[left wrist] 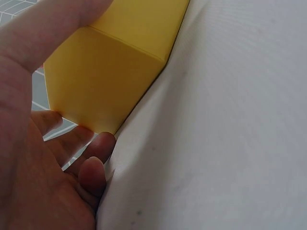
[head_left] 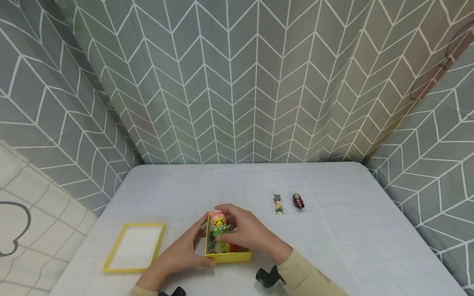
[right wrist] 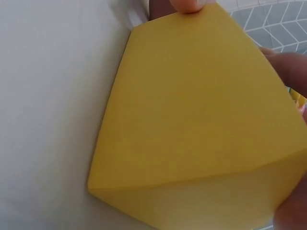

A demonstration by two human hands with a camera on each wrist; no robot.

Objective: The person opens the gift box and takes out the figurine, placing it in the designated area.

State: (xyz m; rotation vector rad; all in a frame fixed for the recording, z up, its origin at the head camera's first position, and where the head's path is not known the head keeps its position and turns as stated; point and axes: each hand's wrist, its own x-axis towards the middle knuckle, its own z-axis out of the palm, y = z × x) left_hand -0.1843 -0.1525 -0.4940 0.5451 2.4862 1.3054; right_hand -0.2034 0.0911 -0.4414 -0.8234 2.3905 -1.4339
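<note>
A small open yellow box [head_left: 227, 257] stands on the white table near its front edge, with several little figures inside. My left hand [head_left: 183, 250] grips the box's left wall, thumb at the near corner. My right hand [head_left: 242, 230] pinches a yellow figure in a pink hood [head_left: 218, 223], upright at the box's far end. The left wrist view shows the box's outer wall [left wrist: 110, 72] against my palm and curled fingers [left wrist: 93, 167]. In the right wrist view the box's yellow side [right wrist: 201, 124] fills the frame, with a fingertip [right wrist: 189, 5] at its top edge.
The box's flat yellow lid [head_left: 135, 246] lies to the left, white inside facing up. Two small figures, a grey-haired one [head_left: 278, 204] and a dark one [head_left: 298, 201], lie to the right of the box. Patterned grey curtains [head_left: 237, 82] wall in the table on three sides.
</note>
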